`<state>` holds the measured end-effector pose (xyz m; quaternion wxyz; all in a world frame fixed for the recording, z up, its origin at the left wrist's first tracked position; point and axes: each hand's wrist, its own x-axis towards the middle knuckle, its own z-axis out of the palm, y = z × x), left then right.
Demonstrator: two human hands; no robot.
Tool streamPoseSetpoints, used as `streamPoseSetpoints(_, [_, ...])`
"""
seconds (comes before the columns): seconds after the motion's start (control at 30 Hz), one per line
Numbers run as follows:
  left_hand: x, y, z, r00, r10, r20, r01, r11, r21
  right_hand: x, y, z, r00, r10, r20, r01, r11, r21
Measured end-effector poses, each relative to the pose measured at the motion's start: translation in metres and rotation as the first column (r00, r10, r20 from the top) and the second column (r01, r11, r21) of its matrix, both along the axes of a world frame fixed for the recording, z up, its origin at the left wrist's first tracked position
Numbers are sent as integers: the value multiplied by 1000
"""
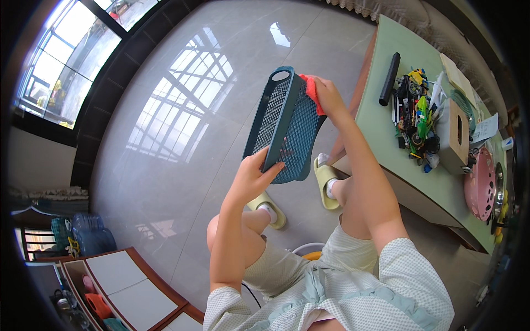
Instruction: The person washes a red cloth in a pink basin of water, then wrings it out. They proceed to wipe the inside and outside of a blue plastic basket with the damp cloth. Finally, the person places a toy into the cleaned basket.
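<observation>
A dark teal perforated plastic basket [299,128] is held up, tilted on its side, over the floor in front of me. My left hand [253,176] grips its lower edge, thumb on the mesh face and fingers partly hidden behind the rim. At the basket's upper right, my right hand [329,99] presses a bunched red-orange cloth [313,94] to its outer side. An oval handle hole shows at the top end.
To the right, a green-topped table [372,124] carries a black cylinder [389,79], a pile of building-toy parts [420,116], a tissue box [453,132] and a pink basin [479,184]. A low white-panelled cabinet [140,293] stands lower left, near blue water jugs [93,236].
</observation>
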<state>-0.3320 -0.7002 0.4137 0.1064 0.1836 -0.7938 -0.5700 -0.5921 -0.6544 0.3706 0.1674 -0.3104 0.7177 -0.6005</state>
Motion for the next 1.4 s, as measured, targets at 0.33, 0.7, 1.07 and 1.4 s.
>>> streamPoseSetpoints(0.33, [-37,-3,-10,987,157,-21,-114,802,587,37,-5,-15,944,327,-42,-300,906,299])
streamPoseSetpoints(0.7, [-32,-26,-60,866,456,207,-235,7,972,114,-1,-16,611,410,-677,-280,912,300])
streamPoseSetpoints(1.07, [-35,-38,-65,785,604,136,-298,176,938,116,19,-10,403,494,-771,-331,863,380])
streamPoseSetpoints(1.4, [-32,-29,-33,606,790,-92,-407,407,818,126,8,15,352,270,-896,-393,912,121])
